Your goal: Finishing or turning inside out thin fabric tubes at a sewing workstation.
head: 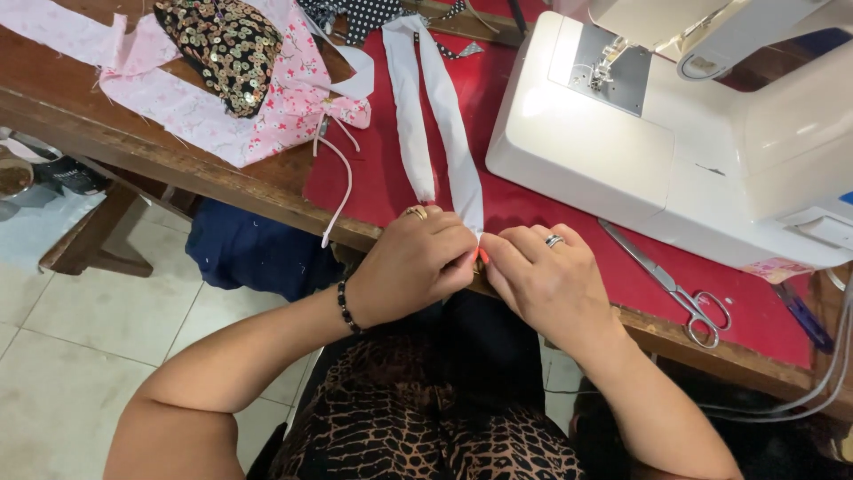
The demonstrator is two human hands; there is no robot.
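A long white fabric strip [449,124], folded into two legs, lies on the red mat [373,169] and runs down to the table's front edge. My left hand [413,264] and my right hand [542,276] meet at the strip's near end, both pinching it between fingertips. A small orange-red thing shows between my fingers; I cannot tell what it is. My left hand wears a gold ring and a dark bead bracelet, my right a silver ring.
A white sewing machine [675,133] stands on the right. Scissors [675,289] lie in front of it, next to my right hand. Pink floral fabric [213,107], a sequined piece [227,44] and dotted cloth [364,13] lie at the back left. The wooden table edge [178,160] runs diagonally.
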